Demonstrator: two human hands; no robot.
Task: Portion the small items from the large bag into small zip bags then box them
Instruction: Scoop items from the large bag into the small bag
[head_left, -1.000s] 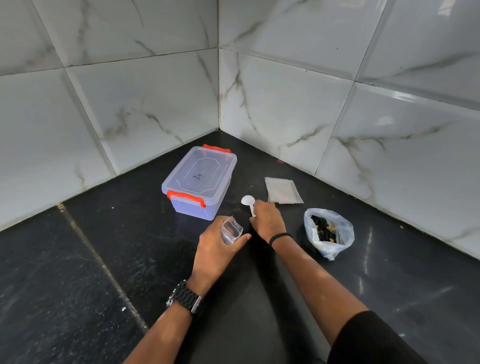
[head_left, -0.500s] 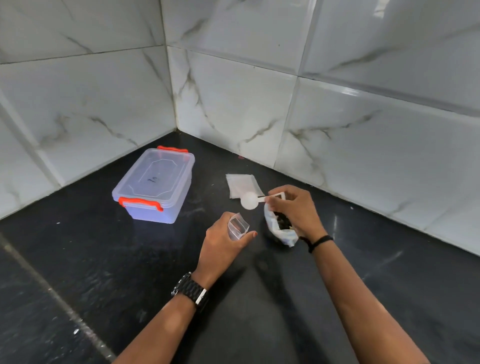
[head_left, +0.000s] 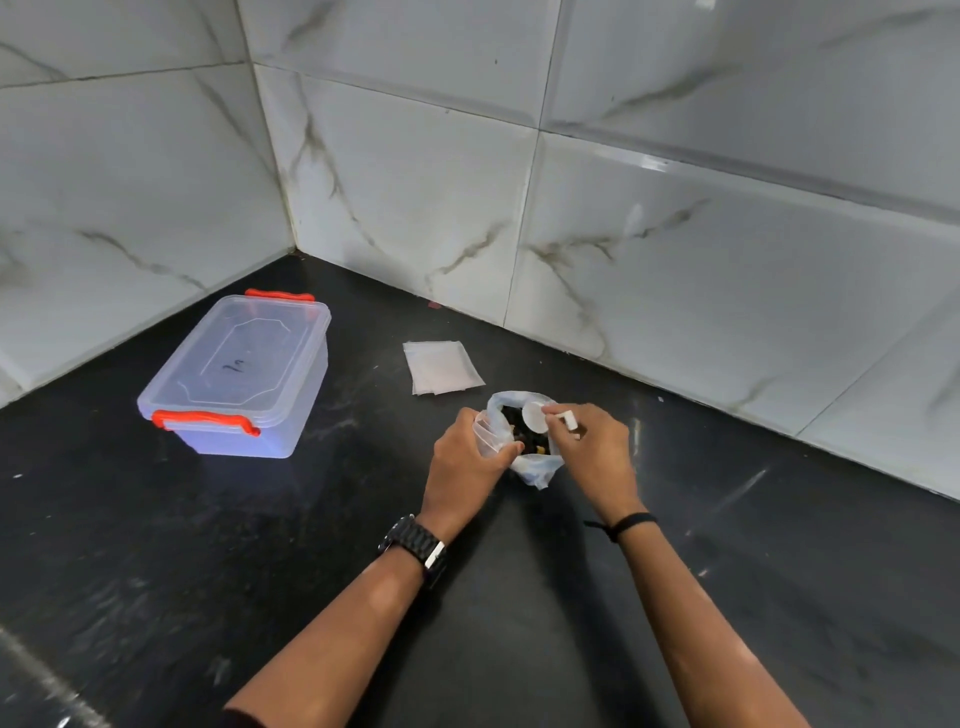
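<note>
The large clear bag (head_left: 535, 467) of small dark and yellowish items sits open on the black counter. My left hand (head_left: 462, 462) grips a small clear zip bag (head_left: 488, 434) right at the large bag's left rim. My right hand (head_left: 592, 452) pinches the handle of a white plastic spoon (head_left: 535, 415), whose bowl dips into the mouth of the large bag. A stack of flat empty zip bags (head_left: 441, 366) lies just behind. The clear lidded box (head_left: 239, 374) with orange latches stands shut at the left.
The black counter (head_left: 260, 571) meets white marble-look wall tiles (head_left: 415, 208) in a corner behind the box and bags. Open counter stretches in front of and to the right of my hands.
My right hand carried the spoon from above the flat zip bags down into the large bag's mouth. My left hand brought the small zip bag right, up against the large bag.
</note>
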